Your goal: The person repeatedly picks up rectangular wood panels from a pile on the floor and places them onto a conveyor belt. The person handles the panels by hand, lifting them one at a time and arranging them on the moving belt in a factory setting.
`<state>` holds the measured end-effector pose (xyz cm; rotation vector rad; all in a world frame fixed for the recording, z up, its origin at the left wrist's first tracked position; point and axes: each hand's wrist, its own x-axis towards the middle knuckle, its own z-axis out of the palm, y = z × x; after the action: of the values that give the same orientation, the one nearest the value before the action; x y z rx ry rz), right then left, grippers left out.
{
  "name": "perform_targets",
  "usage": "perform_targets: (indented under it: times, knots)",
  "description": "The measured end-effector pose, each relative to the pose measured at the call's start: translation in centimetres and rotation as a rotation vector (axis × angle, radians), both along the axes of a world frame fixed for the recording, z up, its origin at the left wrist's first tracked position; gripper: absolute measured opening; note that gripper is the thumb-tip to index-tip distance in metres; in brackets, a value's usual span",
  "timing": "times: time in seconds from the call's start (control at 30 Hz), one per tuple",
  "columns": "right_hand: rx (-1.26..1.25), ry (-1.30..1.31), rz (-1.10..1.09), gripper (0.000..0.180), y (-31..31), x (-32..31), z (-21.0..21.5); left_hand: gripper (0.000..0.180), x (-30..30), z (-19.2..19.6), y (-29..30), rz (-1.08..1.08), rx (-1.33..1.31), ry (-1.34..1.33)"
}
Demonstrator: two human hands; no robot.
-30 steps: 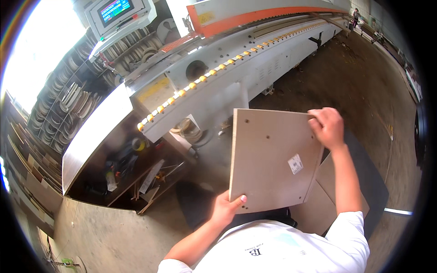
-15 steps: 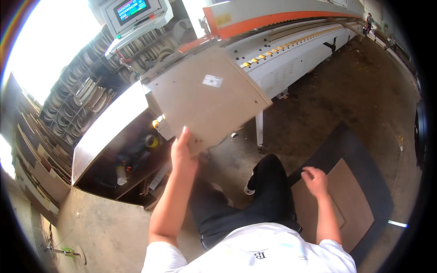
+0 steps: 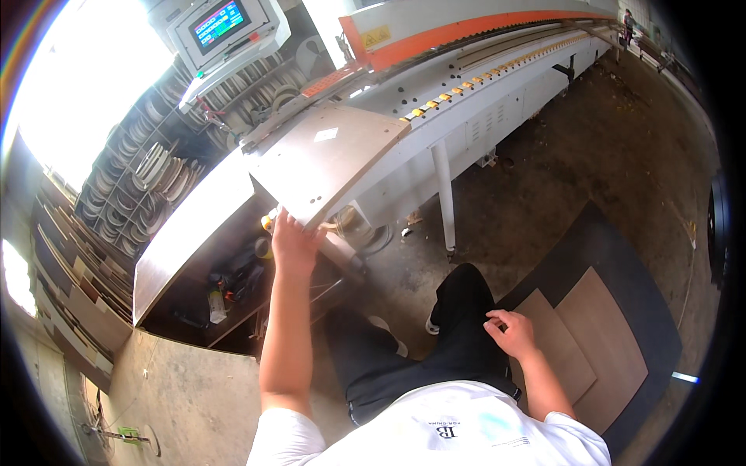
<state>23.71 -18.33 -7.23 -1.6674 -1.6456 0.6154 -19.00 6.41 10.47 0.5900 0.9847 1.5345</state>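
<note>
A flat brown board (image 3: pixel 322 159) with a small white label and a few drilled holes lies on the near end of a long machine (image 3: pixel 466 120), along its guide edge. My left hand (image 3: pixel 298 245) is at the board's near end, fingers closed on that edge; its fingertips are partly hidden. My right hand (image 3: pixel 510 332) hangs beside my right thigh, fingers loosely bent and apart, holding nothing. Just right of it, two brown boards (image 3: pixel 606 342) lie overlapping on a larger dark sheet (image 3: pixel 660 342).
A control panel with a lit screen (image 3: pixel 217 27) stands above the machine's left end. Behind it, a rack (image 3: pixel 140 182) holds many rolls of edging. Panels (image 3: pixel 78 283) lean at the far left. A metal-topped cabinet (image 3: pixel 186 225) holds tools. A distant person (image 3: pixel 628 27) stands far right.
The board has moved forward and left, from tilted in my left hand to flat on the machine. My left hand has turned to its near edge. My right hand has moved left and down.
</note>
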Motion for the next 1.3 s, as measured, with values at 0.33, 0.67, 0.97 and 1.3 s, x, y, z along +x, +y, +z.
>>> perform_targets:
  times: [0.33,0.67,0.97,1.3]
  knots:
    - [0.154,-0.044,0.140,0.016,2.8,-3.4,-1.4,0.054,3.5,4.6,-2.9,0.151,0.572,2.048]
    - [0.266,-0.102,0.286,0.009,4.8,-7.0,-2.9,0.058,-0.2,4.7,5.3,0.017,0.559,2.186]
    - [0.328,-0.050,0.257,0.009,5.6,-6.8,-3.9,0.035,-1.4,5.4,9.9,-0.042,0.607,1.954]
    - [0.288,-0.029,0.263,0.009,6.0,-6.1,-4.2,0.030,2.2,4.7,14.3,0.001,0.572,1.880]
